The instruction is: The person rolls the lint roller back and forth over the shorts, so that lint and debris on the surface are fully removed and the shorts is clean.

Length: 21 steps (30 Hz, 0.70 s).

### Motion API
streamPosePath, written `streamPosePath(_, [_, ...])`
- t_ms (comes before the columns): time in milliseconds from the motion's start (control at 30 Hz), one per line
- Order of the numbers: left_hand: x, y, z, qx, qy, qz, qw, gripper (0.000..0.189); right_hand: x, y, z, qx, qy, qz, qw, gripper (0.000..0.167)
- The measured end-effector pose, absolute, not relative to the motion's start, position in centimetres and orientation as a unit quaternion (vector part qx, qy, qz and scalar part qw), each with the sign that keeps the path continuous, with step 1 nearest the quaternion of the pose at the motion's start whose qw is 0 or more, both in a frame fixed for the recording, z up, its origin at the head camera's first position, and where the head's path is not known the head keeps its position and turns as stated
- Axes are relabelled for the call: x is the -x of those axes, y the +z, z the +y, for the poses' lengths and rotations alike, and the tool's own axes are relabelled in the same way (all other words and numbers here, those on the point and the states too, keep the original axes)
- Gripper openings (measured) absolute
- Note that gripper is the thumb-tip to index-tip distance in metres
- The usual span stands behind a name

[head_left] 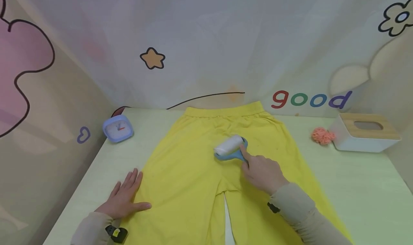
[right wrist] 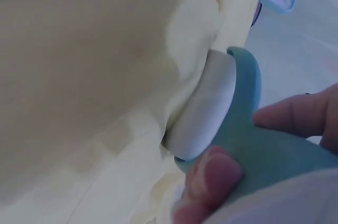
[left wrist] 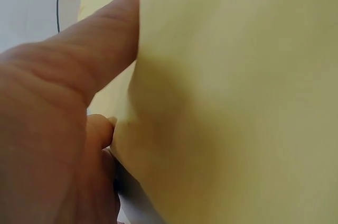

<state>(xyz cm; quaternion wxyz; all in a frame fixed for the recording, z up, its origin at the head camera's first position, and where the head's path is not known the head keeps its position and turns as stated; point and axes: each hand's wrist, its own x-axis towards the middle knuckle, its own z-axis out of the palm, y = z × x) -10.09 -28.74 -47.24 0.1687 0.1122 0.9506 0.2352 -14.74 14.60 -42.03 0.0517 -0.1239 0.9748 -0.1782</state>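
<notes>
Yellow trousers (head_left: 187, 159) lie spread on the pale table, waistband toward the wall. My right hand (head_left: 265, 171) grips the blue handle of a lint roller (head_left: 229, 145), index finger stretched along the frame. The white roll (right wrist: 203, 110) meets the cloth just above the crotch, and the right wrist view shows the fabric creased beside it. At the left side of the trousers my left hand (head_left: 124, 198) rests flat with fingers spread, the thumb on the cloth. Up close in the left wrist view, the trouser fabric (left wrist: 227, 102) covers part of that hand.
A blue clock (head_left: 118, 128) stands at the table's back left. On the right are a white tissue box (head_left: 362, 139) with a wooden lid and a coral yarn pompom (head_left: 322, 136) beside it. A printed backdrop (head_left: 209, 51) rises behind the table.
</notes>
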Motion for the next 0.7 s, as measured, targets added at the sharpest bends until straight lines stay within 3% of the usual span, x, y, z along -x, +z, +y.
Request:
streamPosePath(433, [10.2,-47.7,-28.6,-0.11,0.229,0.95,0.18,0.114,7.0,-39.3,21.3,0.07,-0.174,0.969,0.159,0.051])
streamPosePath(700, [10.2,-47.0,-28.6,-0.111,0.236,0.948,0.184,0.113,8.6,-37.9,19.9,0.135,-0.15,0.973,0.113,0.045])
